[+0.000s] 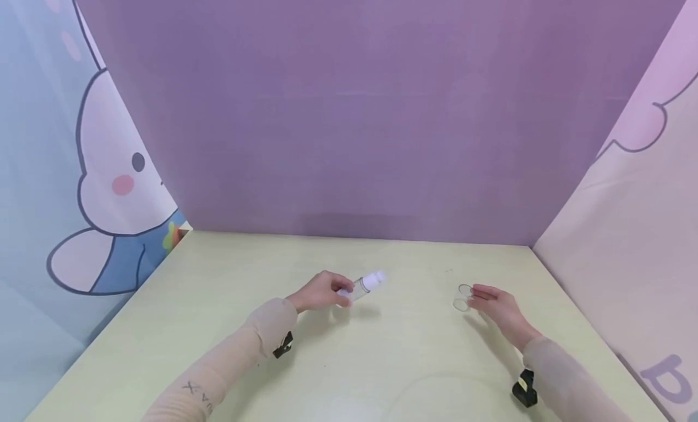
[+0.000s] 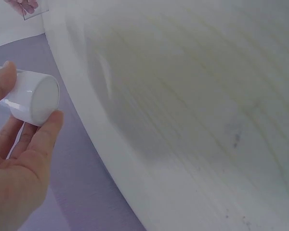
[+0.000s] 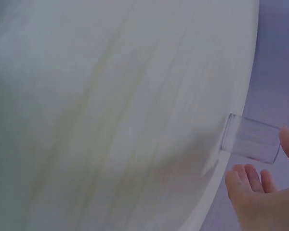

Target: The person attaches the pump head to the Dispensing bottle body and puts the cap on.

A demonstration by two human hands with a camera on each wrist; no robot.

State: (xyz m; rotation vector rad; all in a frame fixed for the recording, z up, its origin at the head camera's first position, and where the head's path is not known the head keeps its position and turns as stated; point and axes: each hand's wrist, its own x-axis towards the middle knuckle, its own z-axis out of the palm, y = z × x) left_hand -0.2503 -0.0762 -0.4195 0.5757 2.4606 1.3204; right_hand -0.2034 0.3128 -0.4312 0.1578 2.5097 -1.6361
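Observation:
My left hand [image 1: 324, 290] grips a small pump bottle [image 1: 358, 290] near its base, tilted so its white pump top [image 1: 374, 280] points up and to the right. In the left wrist view the bottle's round white base [image 2: 45, 101] sits between thumb and fingers. Over on the right, my right hand [image 1: 501, 310] pinches a clear, cylindrical cap [image 1: 462, 299] at its right side. The right wrist view has this clear cap [image 3: 253, 138] between the thumb and the fingers of the right hand [image 3: 265, 204]. Whether it touches the table cannot be told.
A pale yellow table [image 1: 382, 361] lies under both hands. A purple panel [image 1: 349, 119] rises behind it, with cartoon-printed cloth [image 1: 122, 155] at the left and a pink-and-white cloth [image 1: 643, 240] at the right. Black wrist devices [image 1: 525, 388] hang at the sleeves.

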